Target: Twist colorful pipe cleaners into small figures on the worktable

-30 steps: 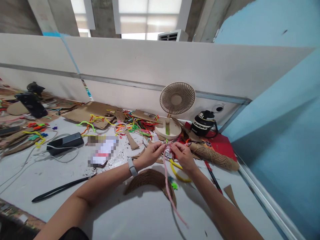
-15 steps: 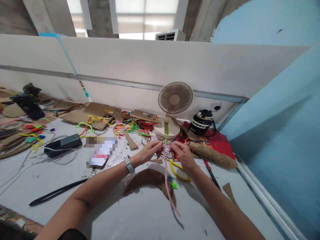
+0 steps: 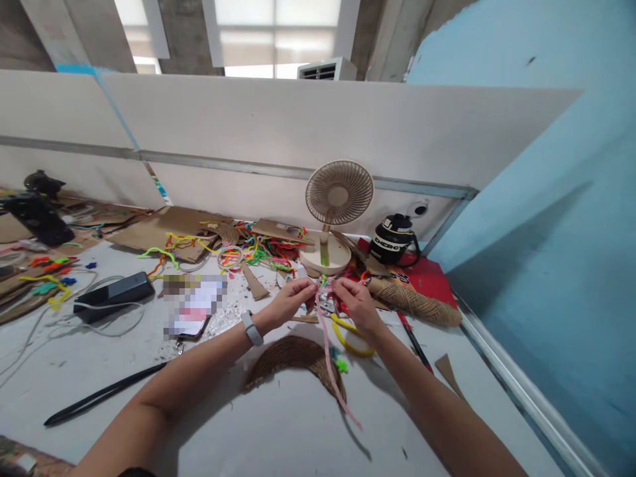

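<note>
A pink pipe cleaner (image 3: pixel 326 344) is pinched between my two hands, and its long free end hangs down toward the table. My left hand (image 3: pixel 294 299), with a grey watch band at the wrist, closes its thumb and fingertips on one part of it. Close by on the right, my right hand (image 3: pixel 358 301) pinches it too. The fingers partly hide the bend between them. Below lies a brown crescent wound with cord (image 3: pixel 288 354), with a small green pipe-cleaner shape (image 3: pixel 341 366) at its right. A yellow ring (image 3: pixel 350 338) rests under my right hand.
Behind my hands stand a small fan (image 3: pixel 339 192) and a black jar (image 3: pixel 392 238). A twine roll (image 3: pixel 417 301) lies at right. Tangled pipe cleaners (image 3: pixel 268 250) and cardboard (image 3: pixel 163 228) are at the back. Leftward are a phone (image 3: pixel 199 308), a black power bank (image 3: pixel 114 296) and cables.
The view has turned slightly to the right, so everything sits a little further left. Both hands keep their pinch on the pink pipe cleaner, whose hanging end has swung slightly.
</note>
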`<state>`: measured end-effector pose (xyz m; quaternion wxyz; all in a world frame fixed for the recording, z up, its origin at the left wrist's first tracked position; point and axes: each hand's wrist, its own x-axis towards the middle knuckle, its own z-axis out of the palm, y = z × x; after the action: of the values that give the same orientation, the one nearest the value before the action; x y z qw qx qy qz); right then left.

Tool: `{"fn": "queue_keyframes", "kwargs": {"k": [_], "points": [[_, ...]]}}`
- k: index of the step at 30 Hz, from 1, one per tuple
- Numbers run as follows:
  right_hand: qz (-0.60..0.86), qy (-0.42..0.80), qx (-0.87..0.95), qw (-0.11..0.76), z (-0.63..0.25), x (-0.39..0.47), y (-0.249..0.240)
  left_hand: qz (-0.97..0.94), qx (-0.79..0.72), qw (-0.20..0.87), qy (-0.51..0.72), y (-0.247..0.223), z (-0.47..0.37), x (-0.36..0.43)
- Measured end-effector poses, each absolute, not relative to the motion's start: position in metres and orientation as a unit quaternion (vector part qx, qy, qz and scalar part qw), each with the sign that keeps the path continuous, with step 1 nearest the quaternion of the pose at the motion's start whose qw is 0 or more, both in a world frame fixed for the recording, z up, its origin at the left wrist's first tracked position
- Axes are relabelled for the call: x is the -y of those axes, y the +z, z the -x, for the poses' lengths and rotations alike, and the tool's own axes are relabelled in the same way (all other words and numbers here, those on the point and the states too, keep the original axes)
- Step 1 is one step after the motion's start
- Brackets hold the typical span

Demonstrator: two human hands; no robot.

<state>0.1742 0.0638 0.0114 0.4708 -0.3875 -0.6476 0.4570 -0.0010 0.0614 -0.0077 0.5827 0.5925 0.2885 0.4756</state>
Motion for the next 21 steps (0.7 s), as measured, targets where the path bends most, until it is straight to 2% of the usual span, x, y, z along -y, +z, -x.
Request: {"fn": "queue_keyframes", "kwargs": {"k": [4, 7, 11, 13, 15, 18, 21], "points": [[0.428, 0.187, 0.741, 0.483, -0.173, -0.056, 0.013, -0.563, -0.291, 0.592, 0.497, -0.006, -0.002, -0.059], [0.384, -0.032, 0.799, 0.462, -0.176, -0.053, 0.014, -0.596, -0.304, 0.558, 0.49, -0.006, -0.004, -0.057], [0.323, -0.152, 0.83, 0.43, -0.177, -0.052, 0.013, -0.631, -0.326, 0.503, 0.492, -0.008, -0.005, -0.056], [0.32, -0.147, 0.834, 0.426, -0.176, -0.051, 0.011, -0.643, -0.328, 0.485, 0.493, -0.008, -0.005, -0.056], [0.334, -0.087, 0.829, 0.439, -0.173, -0.05, 0.01, -0.645, -0.324, 0.479, 0.5, -0.007, -0.004, -0.056], [0.371, 0.095, 0.804, 0.455, -0.167, -0.049, 0.009, -0.637, -0.314, 0.475, 0.52, -0.003, -0.002, -0.057], [0.379, 0.304, 0.749, 0.451, -0.164, -0.05, 0.012, -0.655, -0.325, 0.411, 0.544, -0.001, 0.002, -0.06]]}}
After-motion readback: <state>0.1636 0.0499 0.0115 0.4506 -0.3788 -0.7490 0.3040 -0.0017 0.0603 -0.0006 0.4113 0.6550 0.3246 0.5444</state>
